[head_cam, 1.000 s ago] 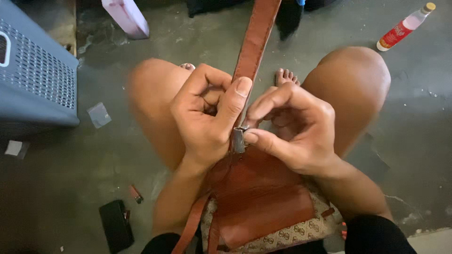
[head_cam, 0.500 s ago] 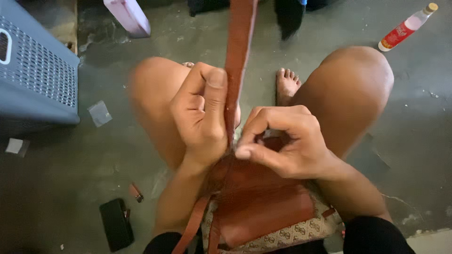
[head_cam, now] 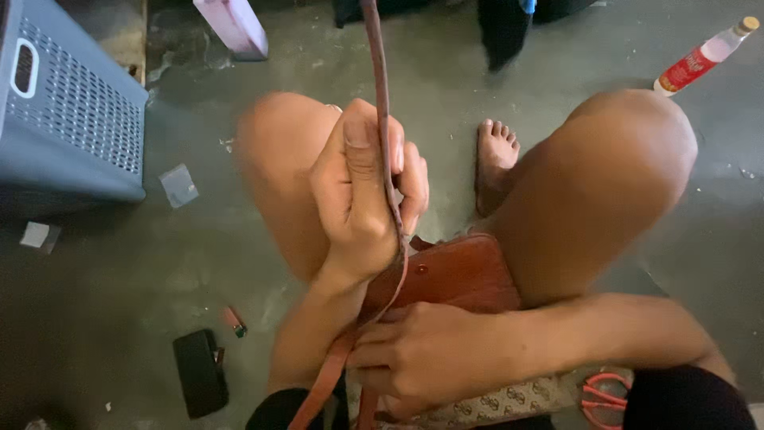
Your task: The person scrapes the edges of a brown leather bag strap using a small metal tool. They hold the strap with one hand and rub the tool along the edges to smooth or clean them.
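Left hand fisted around brown strap, strap running taut between thumb and curled fingers. Right hand closed, gripping brown leather bag on lap, at strap's lower end.

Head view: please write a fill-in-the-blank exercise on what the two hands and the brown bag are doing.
1. The left hand grips the bag's ____.
2. The right hand rests on the brown ____ bag in the lap.
3. A grey perforated ____ stands on the floor at far left.
4. The bottle at top right has a ____ label.

Missing words: strap; leather; crate; red
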